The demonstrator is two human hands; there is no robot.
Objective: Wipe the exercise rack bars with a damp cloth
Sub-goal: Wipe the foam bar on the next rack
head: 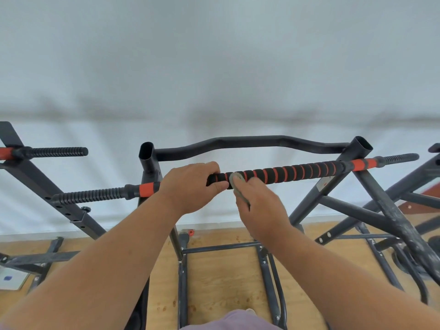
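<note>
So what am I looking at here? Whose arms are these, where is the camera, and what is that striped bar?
There is no robot here, just a person. The one picture comes from a camera worn on the head, looking forward and down, so the arms reach away from you. The left hand grips a padded bar, black with orange stripes, which rests across a dark metal exercise rack. The right hand presses a small grey cloth against that bar. Below is a wooden floor; behind is a pale wall.
</note>
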